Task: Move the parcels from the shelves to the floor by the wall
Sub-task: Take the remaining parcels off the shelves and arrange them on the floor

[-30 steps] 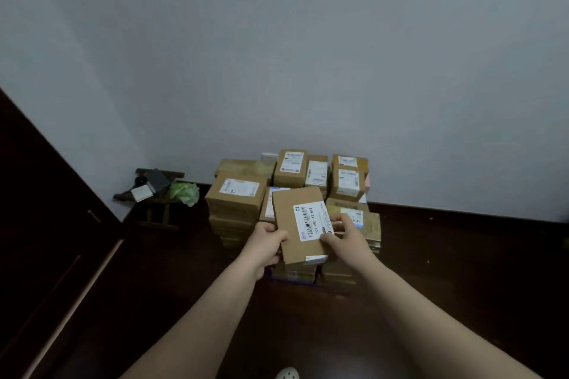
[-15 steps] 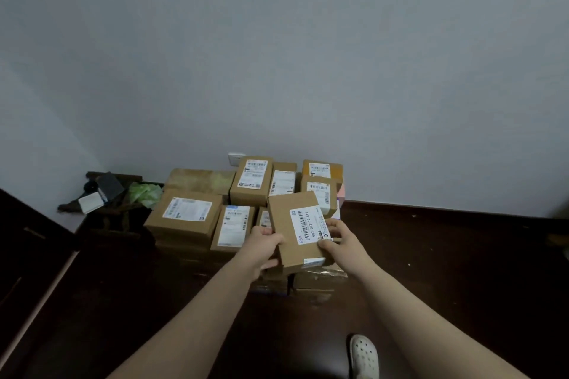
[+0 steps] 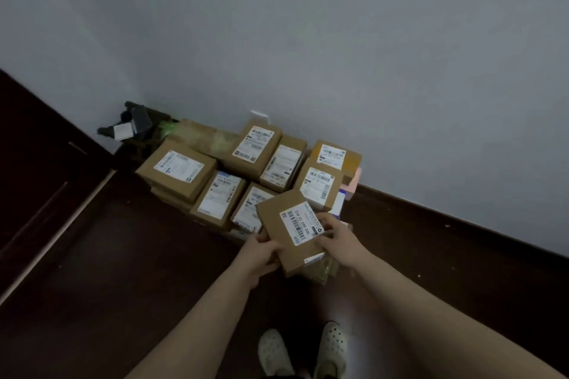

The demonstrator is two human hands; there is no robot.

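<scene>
Head: parcel stack (image 3: 181, 169) beneath held parcel (image 3: 277, 224)

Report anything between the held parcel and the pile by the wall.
Nothing visible: the flat brown cardboard parcel, held by left hand and right hand, hangs over the front of the stacked labelled boxes.

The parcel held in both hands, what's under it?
A corner of a lower carton and part of a labelled parcel show; the rest beneath the held parcel is covered.

A dark wooden stool (image 3: 158, 116) carries a white card (image 3: 122, 131) and a green bag (image 3: 167, 128); a white socket plate (image 3: 260, 115) is to its right.
</scene>
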